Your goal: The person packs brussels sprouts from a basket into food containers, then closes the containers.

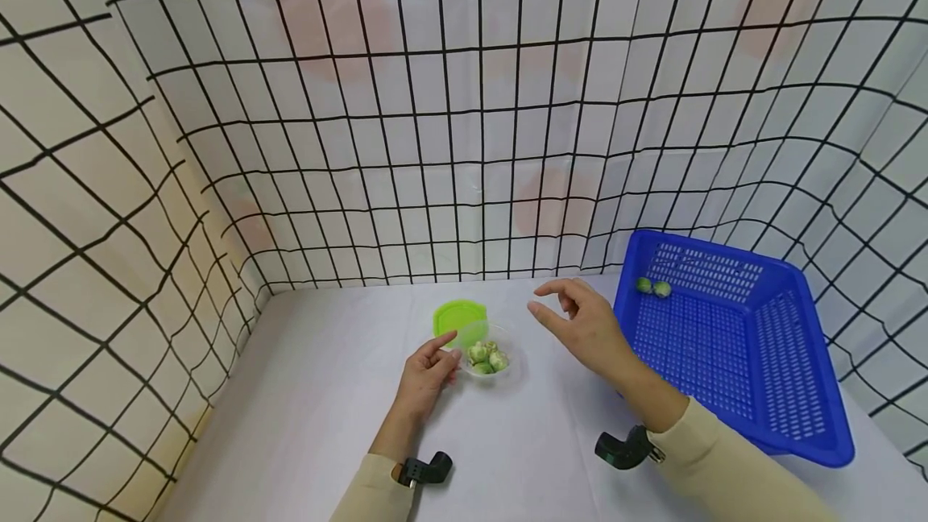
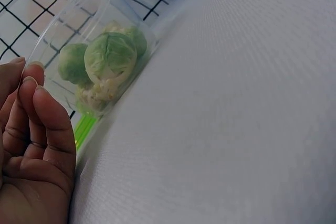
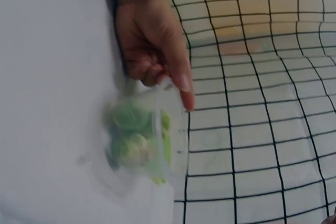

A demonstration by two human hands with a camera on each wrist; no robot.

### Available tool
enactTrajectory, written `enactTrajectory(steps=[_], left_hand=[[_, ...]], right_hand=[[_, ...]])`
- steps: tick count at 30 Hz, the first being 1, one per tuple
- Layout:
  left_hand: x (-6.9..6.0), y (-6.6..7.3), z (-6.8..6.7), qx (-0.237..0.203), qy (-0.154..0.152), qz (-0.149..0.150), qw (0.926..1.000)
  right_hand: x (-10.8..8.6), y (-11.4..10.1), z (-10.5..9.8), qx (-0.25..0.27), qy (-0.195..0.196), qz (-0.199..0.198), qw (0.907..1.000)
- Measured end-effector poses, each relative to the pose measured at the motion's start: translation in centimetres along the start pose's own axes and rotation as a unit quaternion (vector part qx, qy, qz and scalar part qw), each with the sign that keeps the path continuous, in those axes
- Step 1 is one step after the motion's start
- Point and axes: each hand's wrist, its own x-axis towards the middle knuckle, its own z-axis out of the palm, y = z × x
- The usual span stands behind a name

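Green lid (image 1: 457, 315) lies on the table (image 1: 312, 393), partly behind the clear tub (image 1: 513, 357), head view. Sprouts (image 1: 498, 360) sit in the tub. Left hand (image 1: 423, 379) is on the tub's left side. Right hand (image 1: 588, 330) hangs between tub and blue basket (image 1: 803, 321), fingers bent loosely, gap to the thumb, nothing visible in them. Two sprouts (image 1: 661, 289) in the basket's far left corner. Right forearm (image 1: 652, 393) passes close to the basket's left rim; dropped low, it could knock it.

Left wrist: thumb one side of the rim, fingertips the other, so left fingers pinch the tub. Tub looks light and is held on one side only; a bump from the right could tip it and spill sprouts. Squeezing hard would probably bow the thin wall.

Right wrist: blurry. Left index sticks out past the rim, might get in the way of a reach in. Can't tell right finger state from this one.
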Motion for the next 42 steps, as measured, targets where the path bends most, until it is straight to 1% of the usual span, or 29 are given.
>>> enactTrajectory(steps=[5, 11, 17, 20, 26, 34, 38, 42], left_hand=[[0.0, 0.0, 0.0, -0.004, 0.004, -0.006, 1.0], [0.0, 0.0, -0.1, -0.008, 0.005, -0.007, 0.9999], [0.1, 0.1, -0.1, -0.003, 0.004, 0.008, 1.0], [0.1, 0.1, -0.1, -0.001, 0.0, 0.015, 0.9999], [0.0, 0.0, -0.1, 0.001, -0.007, 0.016, 0.9998], [0.0, 0.0, 0.0, -0.007, -0.003, 0.007, 0.9999], [0.0, 0.0, 0.0, -0.009, 0.001, 0.001, 1.0], [0.1, 0.0, 0.0, -0.01, 0.003, 0.0, 0.9999]], right_hand=[[0.2, 0.3, -2.5, -0.009, 0.018, 0.011, 0.9997], [0.6, 1.5, -5.2, -0.023, 0.038, 0.017, 0.9989], [1.1, 2.3, -7.3, -0.04, 0.05, 0.02, 0.9977], [1.5, 2.9, -8.1, -0.047, 0.056, 0.028, 0.9969], [2.4, 4.2, -9.4, -0.064, 0.067, 0.037, 0.995], [3.4, 5.7, -11.1, -0.064, 0.079, 0.05, 0.9936], [4.0, 6.5, -11.8, -0.079, 0.085, 0.061, 0.9914], [4.4, 7.9, -12.3, -0.094, 0.092, 0.068, 0.989]])
